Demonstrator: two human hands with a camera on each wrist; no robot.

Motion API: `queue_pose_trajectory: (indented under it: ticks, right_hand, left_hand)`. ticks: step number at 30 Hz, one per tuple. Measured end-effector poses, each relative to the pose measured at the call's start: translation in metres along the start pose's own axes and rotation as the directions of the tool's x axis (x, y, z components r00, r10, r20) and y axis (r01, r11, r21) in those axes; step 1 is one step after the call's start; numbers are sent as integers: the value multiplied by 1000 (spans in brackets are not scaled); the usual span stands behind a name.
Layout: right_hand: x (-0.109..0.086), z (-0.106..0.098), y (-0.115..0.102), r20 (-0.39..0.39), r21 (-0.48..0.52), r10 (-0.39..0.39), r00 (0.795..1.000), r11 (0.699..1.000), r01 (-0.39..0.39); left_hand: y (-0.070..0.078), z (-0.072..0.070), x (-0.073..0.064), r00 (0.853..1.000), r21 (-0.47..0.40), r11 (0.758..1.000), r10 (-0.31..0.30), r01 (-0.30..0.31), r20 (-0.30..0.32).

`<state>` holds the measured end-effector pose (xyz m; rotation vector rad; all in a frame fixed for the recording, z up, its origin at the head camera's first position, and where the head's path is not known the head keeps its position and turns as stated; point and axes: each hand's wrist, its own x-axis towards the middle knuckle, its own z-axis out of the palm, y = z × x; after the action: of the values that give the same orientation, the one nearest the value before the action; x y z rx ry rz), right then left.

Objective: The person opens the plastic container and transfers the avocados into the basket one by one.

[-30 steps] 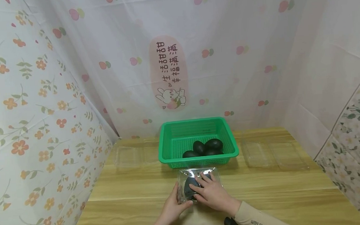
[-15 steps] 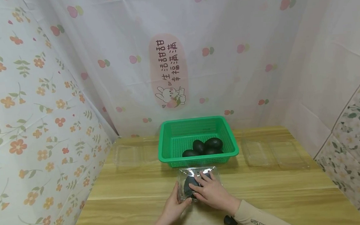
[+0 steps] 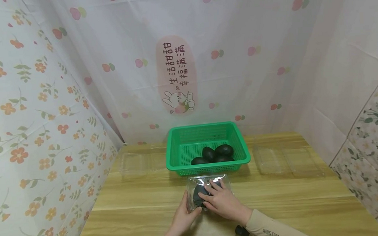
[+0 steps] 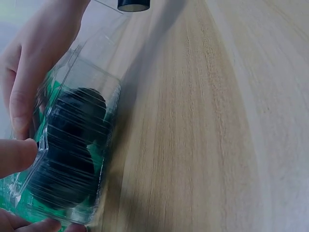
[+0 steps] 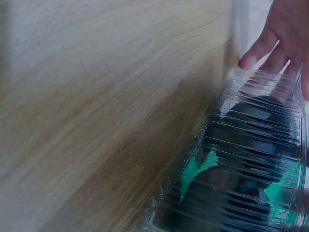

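Observation:
A clear plastic clamshell box point(image 3: 192, 182) lies on the table in front of the basket. Through its ribbed wall show dark oval fruits point(image 4: 72, 116), which look like avocados. My left hand point(image 3: 183, 218) grips the box's left side, its thumb point(image 4: 17, 157) at the near edge and its fingertips point(image 4: 46, 225) against the far side. Spread over the lid, my right hand point(image 3: 224, 203) presses on the top with its fingers fairly straight. In the right wrist view the left hand point(image 5: 285, 46) shows at the end of the box.
Behind the box stands a green basket point(image 3: 208, 166) with several dark fruits point(image 3: 224, 150) in it. Empty clear boxes lie at the back left point(image 3: 134, 163) and back right point(image 3: 269, 160). A small black device point(image 3: 242, 232) is by the right sleeve. Printed curtains point(image 3: 125, 82) enclose the table.

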<state>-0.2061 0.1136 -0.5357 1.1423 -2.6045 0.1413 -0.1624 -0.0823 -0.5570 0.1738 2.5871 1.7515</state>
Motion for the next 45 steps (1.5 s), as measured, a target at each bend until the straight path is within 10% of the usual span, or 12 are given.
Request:
queue_pose_trajectory:
  ticks: [45]
  right_hand:
    - [15,-26,14,139,341,75,987,933,-119]
  left_hand:
    - [2,-4,-3,998,30,999,-39,38,47]
